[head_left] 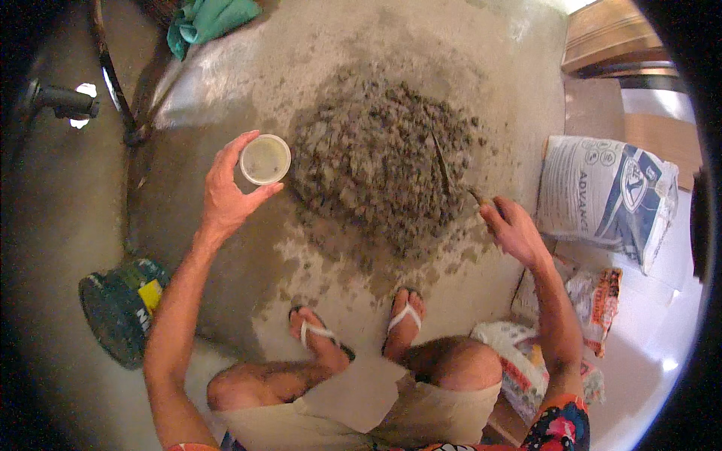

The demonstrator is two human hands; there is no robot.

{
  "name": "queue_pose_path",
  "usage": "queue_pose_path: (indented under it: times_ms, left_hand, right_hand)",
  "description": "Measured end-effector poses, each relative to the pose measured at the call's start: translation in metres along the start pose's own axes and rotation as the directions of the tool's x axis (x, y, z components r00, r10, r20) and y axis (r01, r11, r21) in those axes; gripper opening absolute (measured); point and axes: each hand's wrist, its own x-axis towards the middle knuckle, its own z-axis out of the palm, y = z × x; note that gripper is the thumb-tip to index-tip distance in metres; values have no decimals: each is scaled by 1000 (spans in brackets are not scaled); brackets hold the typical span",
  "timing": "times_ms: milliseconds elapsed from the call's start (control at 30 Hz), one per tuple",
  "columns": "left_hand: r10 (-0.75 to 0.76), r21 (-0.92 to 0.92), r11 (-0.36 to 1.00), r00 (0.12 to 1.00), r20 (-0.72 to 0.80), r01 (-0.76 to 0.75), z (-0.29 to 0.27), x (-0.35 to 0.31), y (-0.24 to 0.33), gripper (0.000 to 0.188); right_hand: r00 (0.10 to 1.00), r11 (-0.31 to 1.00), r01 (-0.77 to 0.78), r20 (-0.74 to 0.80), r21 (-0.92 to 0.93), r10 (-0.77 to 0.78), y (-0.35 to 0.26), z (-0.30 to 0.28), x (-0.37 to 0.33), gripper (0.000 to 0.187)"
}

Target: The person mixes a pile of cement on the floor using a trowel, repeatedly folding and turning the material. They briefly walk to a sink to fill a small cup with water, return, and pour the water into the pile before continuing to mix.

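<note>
My left hand [226, 188] is closed round a small round plastic tub [265, 160] with a pale rim, held left of a mound of grey, crumbly mortar mix [361, 165]. Its inside looks yellowish with a few dark specks; I cannot tell whether it holds liquid. At the mound's right edge my right hand [517, 234] grips the handle of a trowel [441, 164]. The trowel's narrow dark blade is seen nearly edge-on and points away from me against the lumps.
A dark bucket [120, 308] with a yellow label stands at the left. Right are a white-and-blue sack [605, 195] and smaller opened bags [519, 357]. Green cloth [210, 22] lies at the far left, near a dark bent bar [113, 75]. My sandalled feet [323, 334] flank the near side.
</note>
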Motion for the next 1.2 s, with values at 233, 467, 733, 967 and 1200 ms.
queue_pose_path:
  times_ms: [233, 467, 733, 967, 1200]
  left_hand:
    - [29, -38, 999, 996, -85, -33, 22, 35, -9, 86]
    - [-46, -185, 983, 981, -189, 11, 10, -15, -8, 81]
    - [-263, -368, 913, 944, -202, 176, 13, -88, -20, 83]
    - [-199, -445, 894, 938, -284, 55, 49, -62, 11, 81]
    - [-147, -365, 931, 941, -304, 28, 46, -87, 25, 83]
  right_hand:
    - [902, 907, 336, -190, -254, -387, -1, -5, 66, 51]
    - [644, 499, 401, -151, -768, -750, -51, -12, 96, 35]
    - [730, 267, 186, -49, -945, -682, -68, 49, 154, 48]
    - [756, 634, 354, -188, -688, -626, -38, 85, 179, 30]
    - [765, 885, 315, -460, -344, -451, -26, 112, 171, 35]
